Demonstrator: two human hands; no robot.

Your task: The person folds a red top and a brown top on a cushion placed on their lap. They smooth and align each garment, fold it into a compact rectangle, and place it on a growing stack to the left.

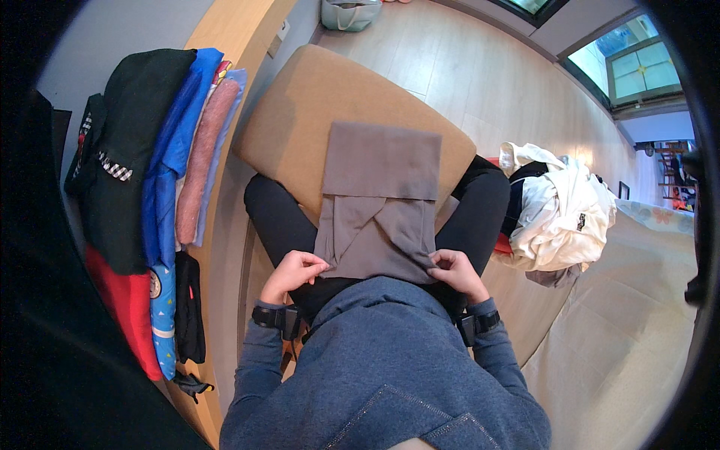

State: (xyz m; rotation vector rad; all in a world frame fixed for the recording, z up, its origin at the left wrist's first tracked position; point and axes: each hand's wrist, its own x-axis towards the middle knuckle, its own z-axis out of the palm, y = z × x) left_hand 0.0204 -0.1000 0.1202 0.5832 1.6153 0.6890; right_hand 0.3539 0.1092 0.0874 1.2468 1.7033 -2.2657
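A grey-brown cloth garment (382,163) lies partly folded, its far part on a tan cushioned seat (292,112) and its near part over my lap. The far section is doubled over in a flat rectangle; nearer me, creased flaps cross at a slant. My left hand (295,274) pinches the near left corner between thumb and fingers. At the near right corner, my right hand (457,273) grips the cloth the same way. Both wrists wear black straps with small devices.
Folded clothes, including a dark garment (135,152) and a pink one (208,163), line a wooden ledge (230,34) at left. A heap of white clothing (562,214) stands at right, by a covered surface (624,315). A pale bag (350,16) sits on the floor beyond the seat.
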